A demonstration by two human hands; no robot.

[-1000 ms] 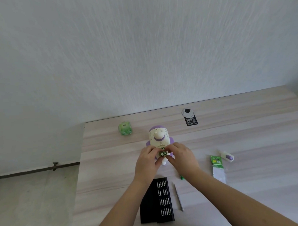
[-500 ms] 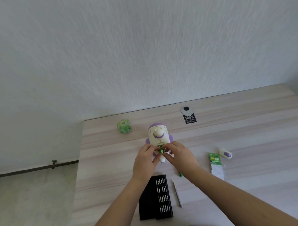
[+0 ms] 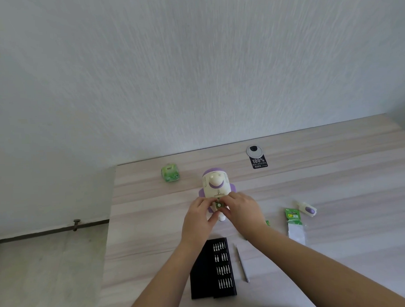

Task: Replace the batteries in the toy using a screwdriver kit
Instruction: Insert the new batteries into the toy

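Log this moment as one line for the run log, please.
stage: fitting battery | left hand: holds toy | right hand: pinches green battery at toy | screwdriver: on table beside bit case

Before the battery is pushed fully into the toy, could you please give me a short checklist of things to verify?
1. Toy steadied on the table: ok, left hand and right hand both on it.
2. Green battery pinched between the fingers: ok.
3. Battery polarity: cannot tell.
4. Compartment cover off and aside: ok.
5. Screwdriver within reach beside the bit case: ok.
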